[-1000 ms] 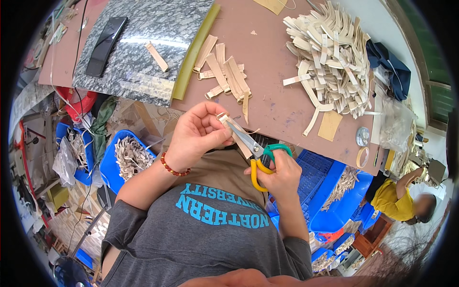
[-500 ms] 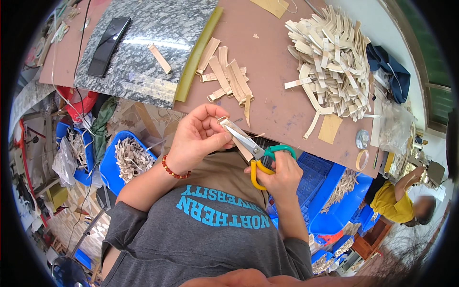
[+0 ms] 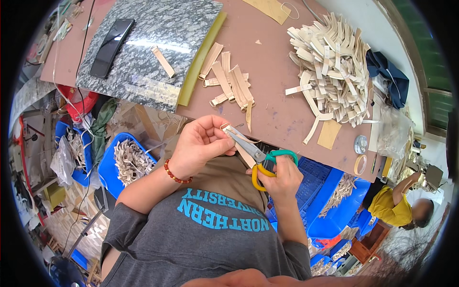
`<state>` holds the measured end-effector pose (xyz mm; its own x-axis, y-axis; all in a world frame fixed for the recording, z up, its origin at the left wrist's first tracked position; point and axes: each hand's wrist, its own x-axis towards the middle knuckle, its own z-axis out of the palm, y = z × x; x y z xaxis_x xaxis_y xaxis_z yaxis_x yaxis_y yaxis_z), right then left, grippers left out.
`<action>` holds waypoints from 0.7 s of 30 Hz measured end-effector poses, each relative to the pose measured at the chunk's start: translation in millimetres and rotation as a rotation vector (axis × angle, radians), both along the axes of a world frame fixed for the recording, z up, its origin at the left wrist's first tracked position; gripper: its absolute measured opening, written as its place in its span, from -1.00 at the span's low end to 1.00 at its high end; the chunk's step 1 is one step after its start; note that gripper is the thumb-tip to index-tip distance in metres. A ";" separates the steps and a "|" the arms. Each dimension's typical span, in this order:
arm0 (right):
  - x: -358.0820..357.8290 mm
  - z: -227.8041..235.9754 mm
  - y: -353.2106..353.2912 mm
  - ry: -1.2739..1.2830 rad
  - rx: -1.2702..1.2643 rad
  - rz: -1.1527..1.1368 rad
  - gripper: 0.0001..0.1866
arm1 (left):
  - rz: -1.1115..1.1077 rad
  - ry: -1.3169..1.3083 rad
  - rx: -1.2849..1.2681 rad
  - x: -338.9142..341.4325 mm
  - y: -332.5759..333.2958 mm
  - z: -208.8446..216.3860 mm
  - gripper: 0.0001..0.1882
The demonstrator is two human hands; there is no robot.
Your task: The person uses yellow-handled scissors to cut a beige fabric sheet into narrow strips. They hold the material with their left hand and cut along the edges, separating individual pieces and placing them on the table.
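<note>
In front of my chest, my left hand (image 3: 203, 143) pinches a narrow beige strap (image 3: 245, 157) near its end, where a small metal ring shows. The fingers partly cover that end. My right hand (image 3: 283, 178) is closed round the handles of a pair of scissors (image 3: 252, 149), one handle green and the other yellow. Their blades lie along the strap, tips close to the ring and my left fingertips. A thin loose strip (image 3: 254, 141) curves beside the blades. Just beyond, on the brown table, lies a small group of similar straps (image 3: 240, 86) with metal rings.
A large heap of pale straps (image 3: 330, 71) covers the table's right side. At left, a phone (image 3: 112, 48) and one strap (image 3: 163, 62) lie on a grey marbled sheet (image 3: 158, 28). Strap-filled blue bins (image 3: 107, 165) flank me. A co-worker in yellow (image 3: 389, 205) is far right.
The whole view has shifted slightly, with the table a little lower in the picture. Both hands keep nearly the same pose, still holding the strap and the scissors.
</note>
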<state>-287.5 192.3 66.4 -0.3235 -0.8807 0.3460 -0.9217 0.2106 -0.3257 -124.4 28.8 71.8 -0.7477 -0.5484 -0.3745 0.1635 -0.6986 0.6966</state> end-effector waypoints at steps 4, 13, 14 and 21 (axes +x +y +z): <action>0.1 -1.1 -0.8 -0.001 -0.001 0.000 -0.38 | 0.009 0.003 0.017 0.2 0.3 -0.3 -0.77; 2.6 -1.4 -5.5 -0.008 -0.002 -0.010 -0.38 | 0.012 0.011 0.028 1.3 -0.7 -1.0 -0.75; 2.7 -0.9 -6.0 -0.004 -0.005 -0.014 -0.38 | 0.013 0.013 0.027 1.6 -0.6 -1.6 -0.75; -3.8 -6.5 -3.0 0.039 -0.021 0.020 -0.40 | 0.004 0.020 0.017 2.0 -0.8 -3.1 -0.76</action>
<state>-291.4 189.3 59.9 -0.2920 -0.8792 0.3765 -0.9378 0.1859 -0.2933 -122.4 28.0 68.7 -0.7527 -0.5454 -0.3688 0.1805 -0.7096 0.6811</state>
